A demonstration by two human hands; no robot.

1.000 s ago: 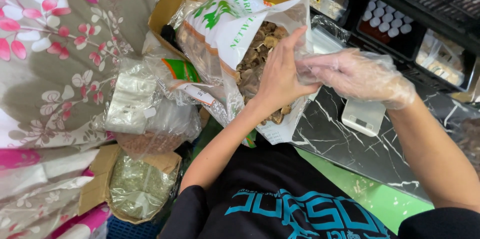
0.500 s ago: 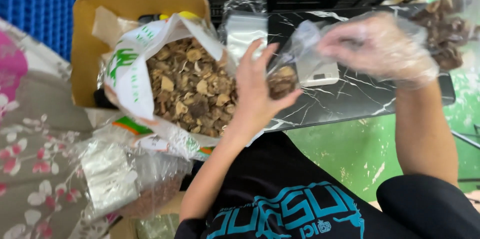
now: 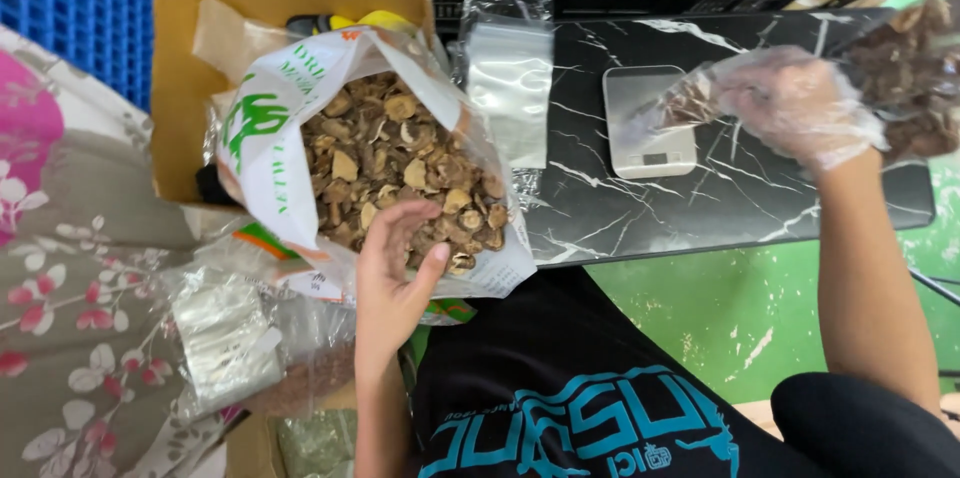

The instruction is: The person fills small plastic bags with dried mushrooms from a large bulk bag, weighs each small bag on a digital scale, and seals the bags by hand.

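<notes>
Since earlier, left hand (image 3: 395,268) dropped into the mushroom bag (image 3: 400,168), fingers cupped; gloved right hand (image 3: 790,103) pinches a small bag (image 3: 690,103).

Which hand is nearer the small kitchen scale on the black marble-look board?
Right. The gloved right hand hovers just beside the scale, holding a small clear bag above it. The bare left hand is farther off, in the big bag of dried mushrooms.

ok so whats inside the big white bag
The big white bag is full of dried brown mushroom pieces. The bare left hand rests on the pile at its near edge. Anything deeper is covered by the top layer and the bag's folded sides.
</notes>
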